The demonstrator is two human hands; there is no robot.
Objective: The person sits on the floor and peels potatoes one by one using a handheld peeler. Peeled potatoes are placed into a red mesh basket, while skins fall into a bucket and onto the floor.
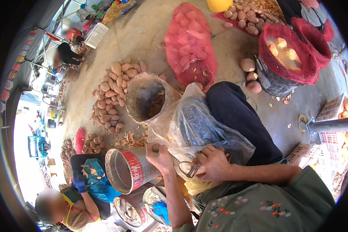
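Observation:
My left hand (159, 158) is closed around the handle of a peeler (190, 170), whose metal loop head points toward my other hand. My right hand (213, 163) is bent close beside that head, fingers curled on a pale piece, probably a sweet potato (202, 169), mostly hidden by the fingers. A clear plastic sheet (191, 121) covers my lap under both hands. Beyond my knees a bucket (145, 98) lined with plastic stands with its dark mouth showing. Unpeeled sweet potatoes (111, 92) lie heaped on the floor beside it.
A full red mesh sack (188, 37) lies ahead. At right stands a mesh-lined bucket (288, 58) holding peeled pieces in liquid, near a metal post (330, 126) and plastic crates (307, 153). A white bucket (119, 171) and a co-worker with a blue glove (79, 181) are at lower left.

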